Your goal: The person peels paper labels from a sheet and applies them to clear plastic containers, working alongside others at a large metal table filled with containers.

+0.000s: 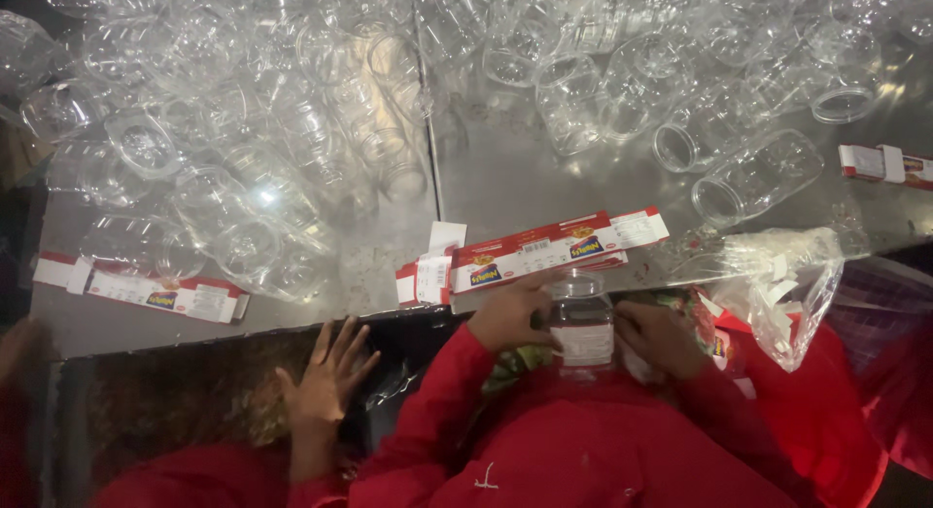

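Both my hands hold one clear plastic jar (581, 309) upright just below the table's front edge. My left hand (505, 315) grips its left side. On the right side my right hand (659, 338) is wrapped around it, the fingers on a white label stuck to the jar's lower half. A stack of red and white label strips (544, 250) lies on the metal table (505, 177) directly above the jar, touching the table's edge.
Several empty clear jars (292, 129) are heaped across the back and left of the table. More label strips lie at left (146, 292) and far right (884, 164). A clear plastic bag (792, 294) with white scraps hangs at right. Another person's open hand (326, 377) rests at lower left.
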